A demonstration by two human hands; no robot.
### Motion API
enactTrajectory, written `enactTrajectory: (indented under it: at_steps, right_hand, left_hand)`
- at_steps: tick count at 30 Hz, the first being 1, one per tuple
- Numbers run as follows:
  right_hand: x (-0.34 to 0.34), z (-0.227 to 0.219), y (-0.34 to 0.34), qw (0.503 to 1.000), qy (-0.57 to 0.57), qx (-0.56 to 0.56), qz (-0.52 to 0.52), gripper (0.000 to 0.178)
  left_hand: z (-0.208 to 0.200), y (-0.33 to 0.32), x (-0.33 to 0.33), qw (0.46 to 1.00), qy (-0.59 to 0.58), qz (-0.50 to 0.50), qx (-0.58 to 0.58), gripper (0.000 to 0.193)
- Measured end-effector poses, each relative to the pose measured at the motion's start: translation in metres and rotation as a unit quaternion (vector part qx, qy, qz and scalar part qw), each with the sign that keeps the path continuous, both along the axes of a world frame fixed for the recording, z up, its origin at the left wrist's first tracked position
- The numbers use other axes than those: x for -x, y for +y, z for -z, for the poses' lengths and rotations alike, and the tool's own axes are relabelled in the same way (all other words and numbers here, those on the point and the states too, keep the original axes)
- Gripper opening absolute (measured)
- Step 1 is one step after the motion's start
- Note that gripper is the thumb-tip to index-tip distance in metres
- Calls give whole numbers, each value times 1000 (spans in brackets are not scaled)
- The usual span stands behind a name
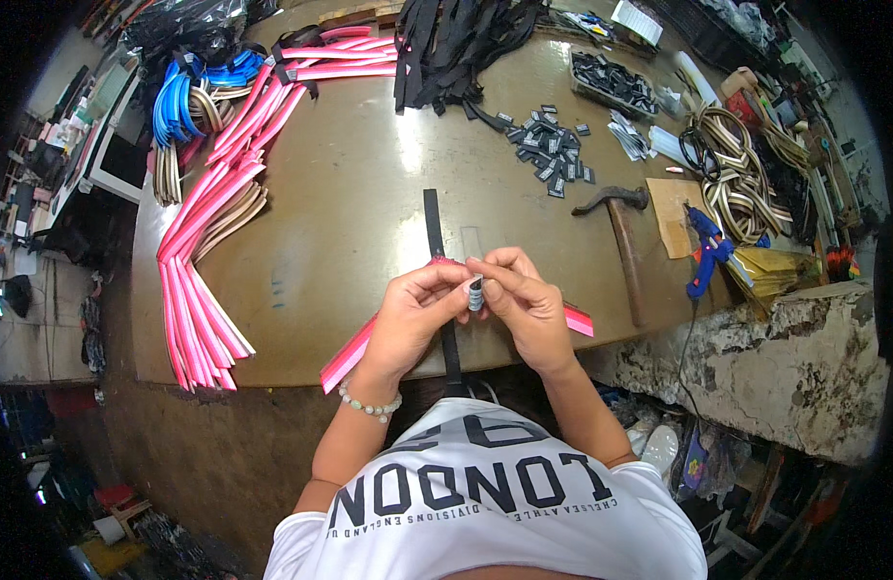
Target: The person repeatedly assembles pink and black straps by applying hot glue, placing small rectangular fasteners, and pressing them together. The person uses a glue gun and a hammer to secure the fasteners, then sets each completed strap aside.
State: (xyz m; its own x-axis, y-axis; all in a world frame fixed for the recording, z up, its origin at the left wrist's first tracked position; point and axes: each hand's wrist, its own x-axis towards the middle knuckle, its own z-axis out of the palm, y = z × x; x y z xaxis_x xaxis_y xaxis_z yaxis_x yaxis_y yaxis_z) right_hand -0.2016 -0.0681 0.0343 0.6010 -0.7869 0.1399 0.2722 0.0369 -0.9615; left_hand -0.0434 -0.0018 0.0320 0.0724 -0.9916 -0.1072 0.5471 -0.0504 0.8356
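My left hand (414,307) and my right hand (529,307) meet over the table's near edge, fingertips closed together. Between their thumbs and fingers is a small black-and-grey label (476,294), partly covered by the fingertips. A pink strap with red and white stripes (348,356) runs crosswise beneath both hands, its ends showing on either side. Under the left fingers, a narrow black strap (432,222) crosses it lengthwise, reaching toward my body. Where the two straps meet is hidden by my hands.
Several loose black labels (553,150) lie ahead to the right, near a filled label box (614,85). A hammer (622,246), a blue glue gun (707,249) and coiled straps (736,179) are at right. Pink straps (197,324) line the left; black straps (454,48) hang together at the back.
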Motion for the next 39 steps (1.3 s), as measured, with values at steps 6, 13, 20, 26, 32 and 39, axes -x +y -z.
enactTrajectory:
  at_steps: [6,13,20,26,32,39]
  right_hand:
    - [-3,5,0,1000,-18,-9,24,39]
    - [4,-3,2,991,10,-121,63,33]
    - [4,-3,7,992,1,-113,48,21]
    - [4,0,7,993,11,-114,25,20]
    - [6,0,3,988,26,-149,-10,22]
    - [3,3,2,983,65,-172,-7,20]
  left_hand:
    - [6,-1,7,993,92,60,-41,29]
    - [-1,0,11,980,-177,-80,-39,18]
    - [-7,7,19,939,-305,-160,6,15]
    - [-9,16,13,940,-304,-144,-51,14]
    - [-6,19,11,933,-326,-143,-43,14]
    - [1,19,4,917,-369,-143,-54,13]
